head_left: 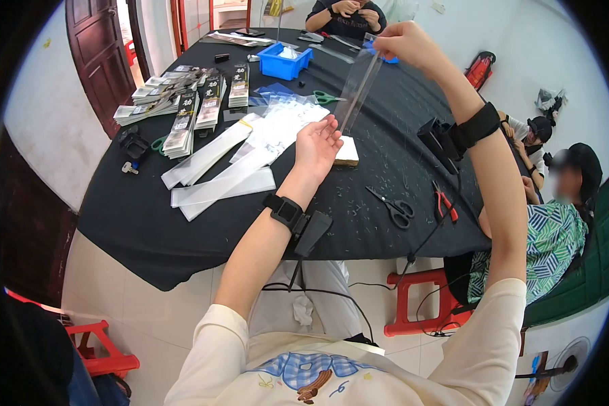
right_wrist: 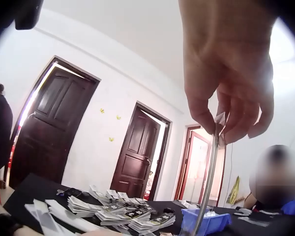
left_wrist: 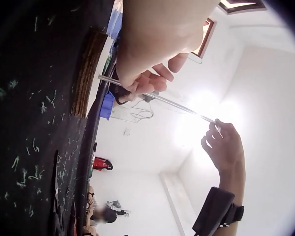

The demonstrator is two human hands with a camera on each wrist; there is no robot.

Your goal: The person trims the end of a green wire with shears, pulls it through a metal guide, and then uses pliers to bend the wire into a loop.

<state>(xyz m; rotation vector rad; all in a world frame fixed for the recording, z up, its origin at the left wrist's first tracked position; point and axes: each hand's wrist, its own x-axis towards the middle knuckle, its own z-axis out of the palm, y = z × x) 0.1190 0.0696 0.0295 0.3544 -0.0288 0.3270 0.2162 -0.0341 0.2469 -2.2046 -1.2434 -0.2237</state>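
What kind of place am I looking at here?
Probably a small home-style packing workshop. Printed packets lie stacked beside clear plastic sleeves on a cloth-covered table, with scissors and red-handled pliers within reach, and other people are seated around it.

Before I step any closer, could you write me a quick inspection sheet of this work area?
Surface: black tablecloth, small pale scraps scattered over it.
Job's things: clear plastic sleeve held up near a white-topped block; flat sleeves and stacked printed packets lie on the cloth.
Clutter: black-handled scissors, red-handled pliers, green-handled scissors, blue bin.
Hands: right hand pinches the sleeve's top; left hand, fingers loosely bent, is by its lower part, contact unclear.
Cables: black cable hangs over the table's near edge.
Surroundings: other people at the table, red stool nearby.
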